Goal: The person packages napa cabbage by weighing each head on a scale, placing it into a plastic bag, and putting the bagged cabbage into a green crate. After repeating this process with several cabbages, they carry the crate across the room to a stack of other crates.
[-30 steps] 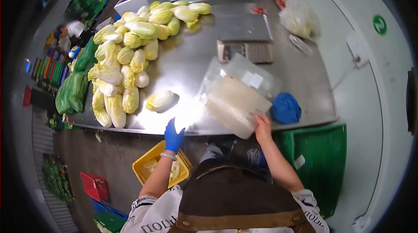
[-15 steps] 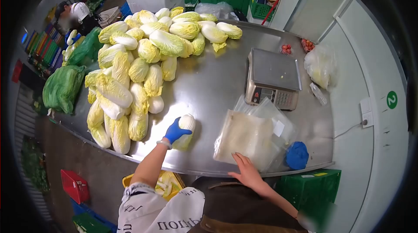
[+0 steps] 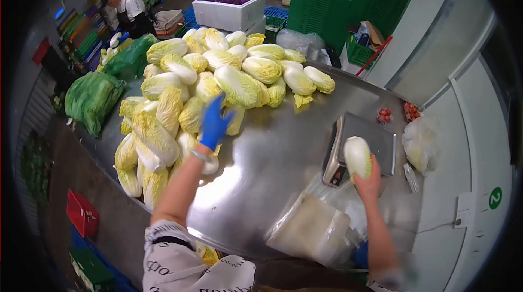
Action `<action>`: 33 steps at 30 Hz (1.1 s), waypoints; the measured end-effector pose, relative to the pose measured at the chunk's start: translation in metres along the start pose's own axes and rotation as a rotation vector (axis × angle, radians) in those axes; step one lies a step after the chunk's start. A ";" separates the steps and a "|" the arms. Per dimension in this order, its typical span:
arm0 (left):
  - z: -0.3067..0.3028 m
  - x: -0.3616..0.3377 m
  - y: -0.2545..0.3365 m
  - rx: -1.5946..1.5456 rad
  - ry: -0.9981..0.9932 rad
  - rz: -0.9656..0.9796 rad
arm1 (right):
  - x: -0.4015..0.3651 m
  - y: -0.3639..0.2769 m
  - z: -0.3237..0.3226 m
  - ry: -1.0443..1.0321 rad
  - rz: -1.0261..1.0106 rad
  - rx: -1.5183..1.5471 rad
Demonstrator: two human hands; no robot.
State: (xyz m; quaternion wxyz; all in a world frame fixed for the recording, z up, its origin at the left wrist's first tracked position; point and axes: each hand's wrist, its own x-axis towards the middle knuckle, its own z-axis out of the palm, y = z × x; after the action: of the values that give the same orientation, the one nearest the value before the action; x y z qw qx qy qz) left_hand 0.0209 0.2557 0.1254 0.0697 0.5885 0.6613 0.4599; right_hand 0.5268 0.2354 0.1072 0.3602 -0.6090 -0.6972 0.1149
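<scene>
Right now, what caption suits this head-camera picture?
Right hand holds a cabbage at the scale; blue-gloved left hand hovers over the cabbage pile.

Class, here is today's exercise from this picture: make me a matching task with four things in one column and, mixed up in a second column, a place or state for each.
Column one:
1. left hand
2. right hand
3. scale
4. white box

Column two:
A. holds purple produce
B. grips a cabbage
C. wears a blue glove, over the cabbage pile
D. stands on the steel table

Pairs: 1-C, 2-B, 3-D, 4-A
</scene>
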 end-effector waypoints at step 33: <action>0.047 -0.083 0.143 -1.021 -0.860 -0.592 | -0.068 0.029 -0.022 -0.094 0.751 0.858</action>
State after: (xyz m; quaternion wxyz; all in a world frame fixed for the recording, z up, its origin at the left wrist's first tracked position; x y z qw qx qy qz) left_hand 0.1779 0.1942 0.1601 0.7104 0.4079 0.4099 0.4012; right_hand 0.5631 0.1728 0.0805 0.4783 -0.6085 -0.3392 0.5347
